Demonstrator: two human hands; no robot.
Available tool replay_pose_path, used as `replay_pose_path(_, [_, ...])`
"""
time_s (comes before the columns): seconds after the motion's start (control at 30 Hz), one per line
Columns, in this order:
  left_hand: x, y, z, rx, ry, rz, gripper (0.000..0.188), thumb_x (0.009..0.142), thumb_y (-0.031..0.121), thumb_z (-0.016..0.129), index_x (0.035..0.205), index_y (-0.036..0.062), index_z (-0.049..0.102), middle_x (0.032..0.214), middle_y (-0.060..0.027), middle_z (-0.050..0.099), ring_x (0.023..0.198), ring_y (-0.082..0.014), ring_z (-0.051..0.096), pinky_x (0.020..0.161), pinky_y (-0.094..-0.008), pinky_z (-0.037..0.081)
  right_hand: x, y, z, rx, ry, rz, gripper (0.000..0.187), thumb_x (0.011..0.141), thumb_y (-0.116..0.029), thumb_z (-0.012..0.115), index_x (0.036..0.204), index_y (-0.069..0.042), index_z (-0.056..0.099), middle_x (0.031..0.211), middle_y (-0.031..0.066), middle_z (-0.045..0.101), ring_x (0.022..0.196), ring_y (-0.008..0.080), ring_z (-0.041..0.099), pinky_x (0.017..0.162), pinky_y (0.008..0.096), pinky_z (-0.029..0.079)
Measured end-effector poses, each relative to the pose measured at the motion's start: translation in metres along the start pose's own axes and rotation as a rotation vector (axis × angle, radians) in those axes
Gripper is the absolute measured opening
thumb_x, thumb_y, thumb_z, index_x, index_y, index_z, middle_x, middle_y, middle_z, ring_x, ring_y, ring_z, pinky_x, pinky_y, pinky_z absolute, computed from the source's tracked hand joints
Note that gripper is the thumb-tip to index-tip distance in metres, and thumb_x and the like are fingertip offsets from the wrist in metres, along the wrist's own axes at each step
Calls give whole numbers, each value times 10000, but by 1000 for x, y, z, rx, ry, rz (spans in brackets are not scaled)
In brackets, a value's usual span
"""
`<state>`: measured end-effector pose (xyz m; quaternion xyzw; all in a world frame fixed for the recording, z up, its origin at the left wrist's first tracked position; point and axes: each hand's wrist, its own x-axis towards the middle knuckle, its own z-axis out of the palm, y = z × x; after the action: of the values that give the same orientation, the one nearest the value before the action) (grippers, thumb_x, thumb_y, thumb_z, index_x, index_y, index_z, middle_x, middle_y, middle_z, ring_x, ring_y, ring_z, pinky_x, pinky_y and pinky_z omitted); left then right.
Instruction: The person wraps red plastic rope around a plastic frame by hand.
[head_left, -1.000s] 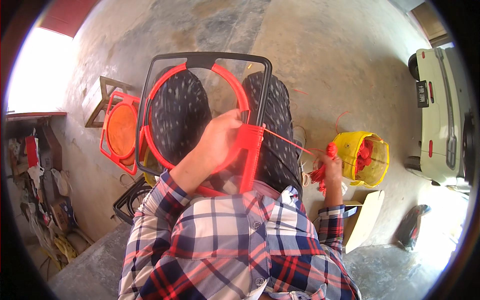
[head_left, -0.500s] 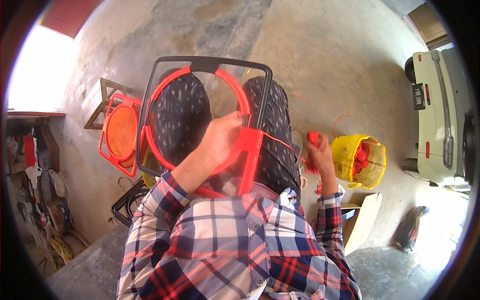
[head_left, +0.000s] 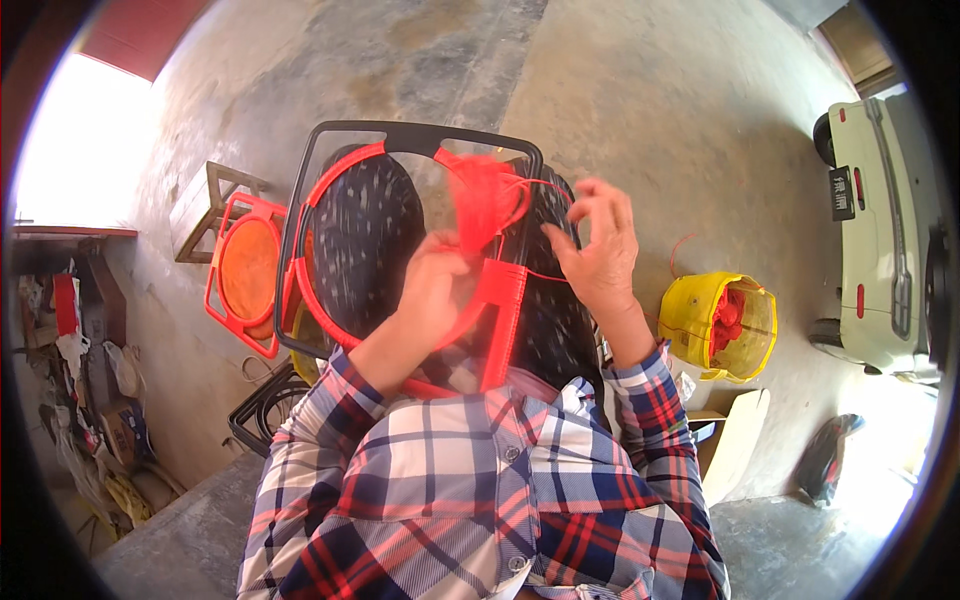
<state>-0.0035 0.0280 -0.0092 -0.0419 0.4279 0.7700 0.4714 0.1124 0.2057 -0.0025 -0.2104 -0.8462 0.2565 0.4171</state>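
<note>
A black rounded frame [head_left: 410, 131] with a red-wrapped ring inside it rests over my lap. Red cord covers the ring and the broad joint [head_left: 503, 284] at its right. My left hand [head_left: 428, 292] is inside the ring, its fingers closed at the lower tip of a blurred bundle of red cord [head_left: 482, 205]. That bundle lies across the frame's right side, with loops trailing rightward. Just right of the frame, my right hand [head_left: 603, 250] is raised with fingers apart, holding nothing, close to the loose strands.
A yellow bucket [head_left: 690, 310] with red cord inside stands at right. Left of me are another red frame with an orange disc [head_left: 247, 265], a wooden stool [head_left: 205, 215] and black frames [head_left: 255, 410]. A cardboard box [head_left: 735, 440] sits at lower right; a pale vehicle [head_left: 875, 240] is beyond.
My right hand has come from beside the bucket to the frame and let go of the red cord bundle. My left hand has shifted off the frame's side to the bundle.
</note>
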Motion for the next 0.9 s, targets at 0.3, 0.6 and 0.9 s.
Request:
replay_pose_path(0.3, [3,-2,10,169,-83,-225,279,840,-108,521,1111,-65,570,1006,-139,668,868,-218,690,797,-334,578,-26,-8,5,129,-418,-43,309,684,-219,746,924,-50,651,1026,90,631,936,304,578,847,414,469])
replay_pose_path(0.6, [-1,4,12,69,-113,-199,272,910,-7,465,1169,-56,532,1028,-135,658,897,-201,672,830,-336,558,-46,54,-113,1336,-50,644,357,679,-229,690,973,-70,565,1056,111,623,986,234,586,928,413,449])
replay_pose_path(0.9, [-2,2,11,24,-237,-163,276,922,35,451,1168,-51,542,1035,-119,661,920,-187,660,843,-329,542,-64,93,-167,1103,432,820,163,909,-188,589,998,-58,546,780,20,520,707,129,517,610,277,484])
